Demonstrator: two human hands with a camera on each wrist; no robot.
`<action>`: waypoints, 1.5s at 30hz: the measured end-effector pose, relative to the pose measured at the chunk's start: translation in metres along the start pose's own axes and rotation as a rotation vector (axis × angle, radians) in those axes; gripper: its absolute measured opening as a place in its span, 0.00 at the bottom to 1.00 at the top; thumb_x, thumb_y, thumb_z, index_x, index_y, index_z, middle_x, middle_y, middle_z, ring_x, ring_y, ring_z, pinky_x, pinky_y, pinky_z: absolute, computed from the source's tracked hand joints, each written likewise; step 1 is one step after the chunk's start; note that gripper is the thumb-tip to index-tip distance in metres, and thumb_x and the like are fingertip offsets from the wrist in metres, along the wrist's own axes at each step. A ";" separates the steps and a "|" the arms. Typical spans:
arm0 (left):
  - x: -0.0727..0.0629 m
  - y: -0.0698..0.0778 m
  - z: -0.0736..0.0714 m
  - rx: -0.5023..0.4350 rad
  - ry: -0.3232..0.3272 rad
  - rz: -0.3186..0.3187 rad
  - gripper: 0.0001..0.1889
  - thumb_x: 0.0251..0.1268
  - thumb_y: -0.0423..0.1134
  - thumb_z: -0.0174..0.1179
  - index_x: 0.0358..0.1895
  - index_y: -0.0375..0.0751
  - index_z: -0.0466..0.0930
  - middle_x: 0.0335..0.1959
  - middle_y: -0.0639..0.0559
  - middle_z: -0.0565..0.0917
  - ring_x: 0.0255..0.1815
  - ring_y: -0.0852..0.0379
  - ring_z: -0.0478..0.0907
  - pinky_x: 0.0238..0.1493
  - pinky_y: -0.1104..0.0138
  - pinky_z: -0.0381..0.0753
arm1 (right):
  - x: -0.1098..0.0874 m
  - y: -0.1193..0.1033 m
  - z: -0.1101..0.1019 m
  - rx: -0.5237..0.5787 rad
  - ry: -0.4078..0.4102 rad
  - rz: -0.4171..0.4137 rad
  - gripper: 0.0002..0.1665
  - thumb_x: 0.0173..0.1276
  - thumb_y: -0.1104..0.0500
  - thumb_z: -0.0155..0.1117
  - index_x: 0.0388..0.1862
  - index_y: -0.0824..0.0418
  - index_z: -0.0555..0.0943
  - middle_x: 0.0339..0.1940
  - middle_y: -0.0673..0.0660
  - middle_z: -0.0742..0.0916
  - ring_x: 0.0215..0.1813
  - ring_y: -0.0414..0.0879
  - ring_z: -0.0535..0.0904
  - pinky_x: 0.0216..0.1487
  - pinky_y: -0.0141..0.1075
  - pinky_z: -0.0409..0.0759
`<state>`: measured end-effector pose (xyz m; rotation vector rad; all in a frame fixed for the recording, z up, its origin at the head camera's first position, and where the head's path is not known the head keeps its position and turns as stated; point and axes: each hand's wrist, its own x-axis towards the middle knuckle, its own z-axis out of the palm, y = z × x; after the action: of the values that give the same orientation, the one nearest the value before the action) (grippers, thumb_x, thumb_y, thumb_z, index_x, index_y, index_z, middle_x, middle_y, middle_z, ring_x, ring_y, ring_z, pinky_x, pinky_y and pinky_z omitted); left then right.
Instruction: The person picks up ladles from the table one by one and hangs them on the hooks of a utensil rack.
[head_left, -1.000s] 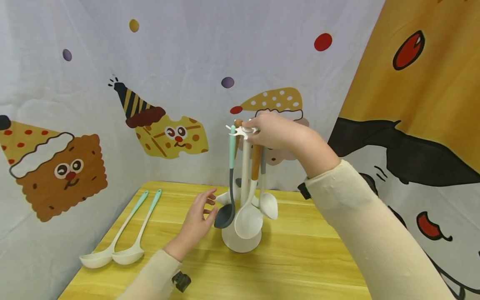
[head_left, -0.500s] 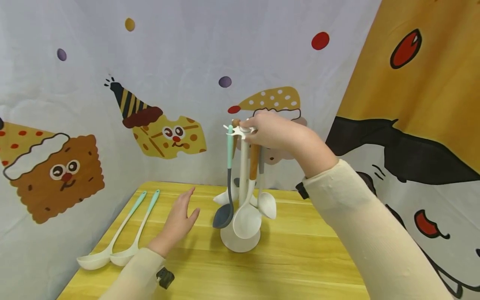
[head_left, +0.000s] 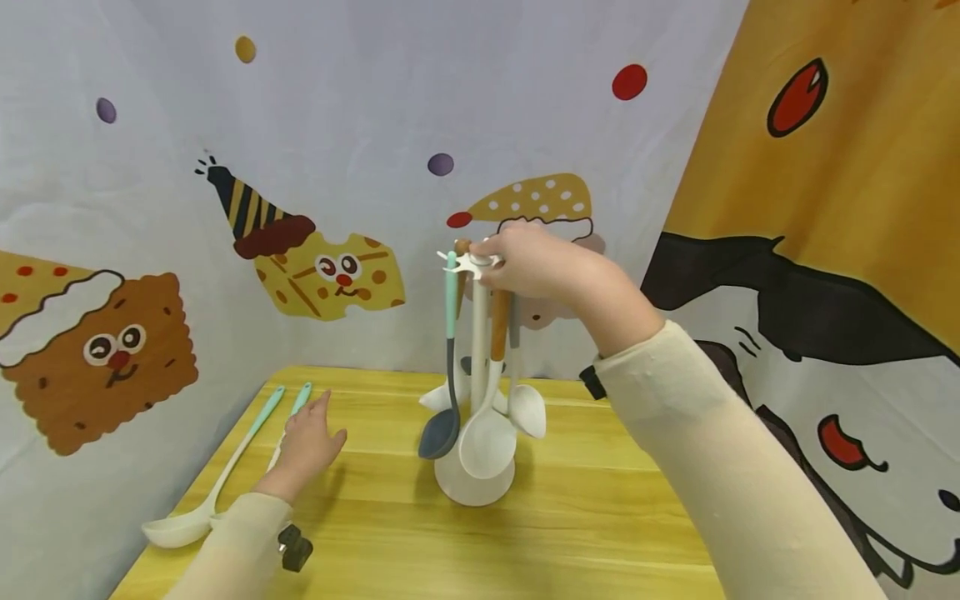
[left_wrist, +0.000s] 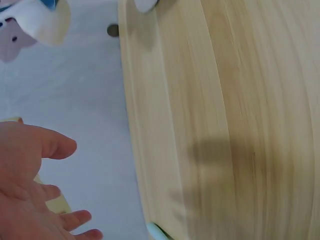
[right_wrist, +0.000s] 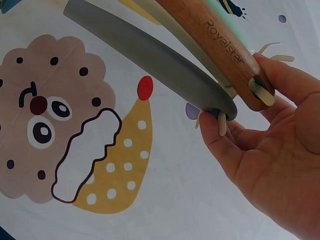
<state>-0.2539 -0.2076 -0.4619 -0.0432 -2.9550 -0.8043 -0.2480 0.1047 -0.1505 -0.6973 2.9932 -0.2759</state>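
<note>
A white utensil stand (head_left: 474, 486) stands upright on the wooden table, with my right hand (head_left: 528, 258) gripping its hooked top. From its hooks hang a dark grey ladle (head_left: 439, 433) with a mint handle, a white ladle (head_left: 487, 444) with a wooden handle and a white spoon-like utensil (head_left: 527, 410) with a grey handle. The right wrist view shows the wooden handle (right_wrist: 225, 50) and grey handle (right_wrist: 150, 60) beside my fingers. My left hand (head_left: 302, 450), fingers loosely spread, is over a white ladle with a mint handle (head_left: 302, 396), hiding most of it. It holds nothing.
A second white ladle (head_left: 180, 529) with a mint handle lies along the table's left side. Behind the table (head_left: 585, 508) hangs a white cloth (head_left: 360, 92) printed with cartoon food. More utensils hang at the back of the stand.
My left hand has moved left, away from the dark grey ladle on the stand, to over the nearer of the lying ladles. My right hand stays on the stand's top.
</note>
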 end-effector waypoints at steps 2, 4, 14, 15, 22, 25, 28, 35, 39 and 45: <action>0.000 -0.006 -0.003 0.012 -0.029 -0.039 0.40 0.66 0.40 0.55 0.74 0.31 0.43 0.67 0.23 0.54 0.64 0.21 0.51 0.55 0.32 0.62 | 0.001 -0.002 0.000 -0.002 0.003 0.000 0.30 0.71 0.52 0.56 0.71 0.49 0.64 0.62 0.59 0.73 0.58 0.51 0.65 0.52 0.41 0.72; 0.001 -0.011 -0.005 0.017 -0.052 -0.065 0.41 0.66 0.42 0.54 0.75 0.33 0.41 0.68 0.23 0.52 0.64 0.20 0.50 0.54 0.31 0.60 | 0.002 -0.003 0.000 -0.002 0.003 -0.001 0.30 0.71 0.52 0.55 0.71 0.48 0.64 0.62 0.58 0.73 0.57 0.51 0.66 0.51 0.40 0.72; 0.006 -0.041 -0.007 0.131 -0.108 -0.168 0.42 0.64 0.43 0.55 0.73 0.28 0.41 0.66 0.17 0.49 0.63 0.17 0.48 0.54 0.29 0.58 | 0.000 -0.002 0.000 0.019 -0.016 -0.006 0.28 0.72 0.53 0.52 0.71 0.47 0.65 0.61 0.58 0.73 0.57 0.50 0.66 0.52 0.40 0.71; 0.006 -0.044 -0.008 0.147 -0.108 -0.180 0.42 0.64 0.43 0.56 0.73 0.27 0.42 0.66 0.16 0.49 0.63 0.16 0.49 0.54 0.29 0.59 | 0.001 -0.002 0.000 0.017 -0.014 -0.006 0.28 0.72 0.53 0.52 0.71 0.47 0.65 0.61 0.58 0.73 0.57 0.50 0.65 0.52 0.40 0.71; 0.001 -0.058 -0.014 0.139 -0.178 -0.220 0.44 0.64 0.43 0.54 0.72 0.24 0.37 0.65 0.15 0.47 0.61 0.14 0.46 0.55 0.29 0.57 | 0.002 -0.003 0.001 0.013 -0.012 0.004 0.29 0.72 0.52 0.53 0.71 0.47 0.65 0.62 0.58 0.72 0.59 0.51 0.63 0.55 0.42 0.69; -0.003 -0.058 -0.017 0.110 -0.207 -0.224 0.44 0.65 0.43 0.52 0.73 0.26 0.35 0.66 0.16 0.45 0.61 0.14 0.44 0.56 0.29 0.55 | 0.001 -0.003 0.001 0.023 -0.015 0.012 0.29 0.72 0.52 0.53 0.71 0.47 0.64 0.61 0.58 0.72 0.56 0.50 0.65 0.52 0.40 0.71; -0.006 -0.058 -0.020 0.092 -0.232 -0.232 0.43 0.66 0.43 0.51 0.73 0.27 0.34 0.66 0.16 0.44 0.61 0.13 0.43 0.56 0.29 0.54 | 0.000 -0.002 0.001 0.033 -0.016 0.014 0.29 0.72 0.53 0.52 0.72 0.47 0.64 0.62 0.57 0.72 0.56 0.49 0.66 0.51 0.39 0.71; -0.011 -0.059 -0.022 0.102 -0.259 -0.245 0.42 0.67 0.42 0.50 0.73 0.26 0.34 0.65 0.15 0.44 0.60 0.13 0.45 0.55 0.30 0.59 | 0.000 -0.001 0.000 0.039 -0.023 0.026 0.29 0.73 0.53 0.52 0.72 0.46 0.63 0.66 0.58 0.70 0.61 0.51 0.63 0.54 0.41 0.71; -0.011 -0.066 -0.019 0.126 -0.270 -0.244 0.41 0.66 0.40 0.49 0.71 0.22 0.36 0.62 0.11 0.49 0.59 0.14 0.48 0.56 0.32 0.60 | -0.001 -0.002 0.000 0.042 -0.024 0.032 0.30 0.73 0.53 0.52 0.72 0.46 0.62 0.66 0.57 0.69 0.62 0.51 0.61 0.55 0.41 0.70; -0.011 -0.073 -0.016 0.113 -0.306 -0.281 0.40 0.64 0.37 0.47 0.71 0.20 0.36 0.60 0.09 0.48 0.59 0.14 0.50 0.55 0.35 0.63 | -0.001 -0.001 0.000 0.018 -0.024 0.022 0.30 0.73 0.53 0.51 0.73 0.47 0.62 0.66 0.58 0.69 0.61 0.50 0.64 0.54 0.41 0.71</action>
<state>-0.2450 -0.2789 -0.4864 0.2873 -3.3427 -0.7132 -0.2463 0.1044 -0.1502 -0.6615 2.9700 -0.2912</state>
